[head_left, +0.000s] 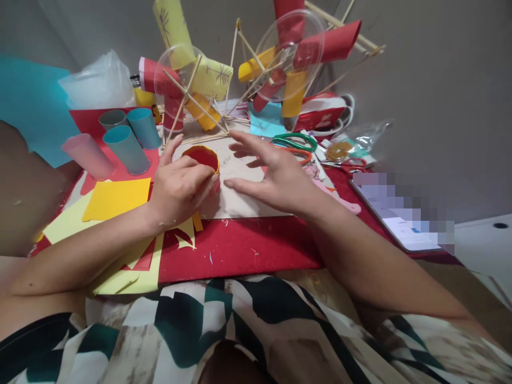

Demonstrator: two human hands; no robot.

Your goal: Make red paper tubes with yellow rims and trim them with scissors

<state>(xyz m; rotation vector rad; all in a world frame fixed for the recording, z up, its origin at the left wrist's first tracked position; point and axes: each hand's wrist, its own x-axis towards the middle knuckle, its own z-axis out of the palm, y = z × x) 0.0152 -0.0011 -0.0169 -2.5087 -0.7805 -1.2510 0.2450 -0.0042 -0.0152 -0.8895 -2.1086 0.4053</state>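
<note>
My left hand (182,186) is closed around a short red paper tube (205,156) with a yellow rim, its open end facing up. The fingers hide most of the tube's near side. To the right of it, my right hand (272,173) is open, fingers spread and thumb apart, with nothing in it. Under both hands lies a pale board (248,205). Just behind them stands a stick model (186,92) with a clear round disc and red and yellow paper tubes. A second such wheel (290,56) rises behind on the right.
Blue, grey and pink tubes (127,149) stand at the left by yellow paper sheets (118,200). Green-handled scissors (296,141) and orange-handled scissors (302,154) lie beyond my right hand. A phone (396,213) rests at the right edge. Red cloth (240,248) covers the table.
</note>
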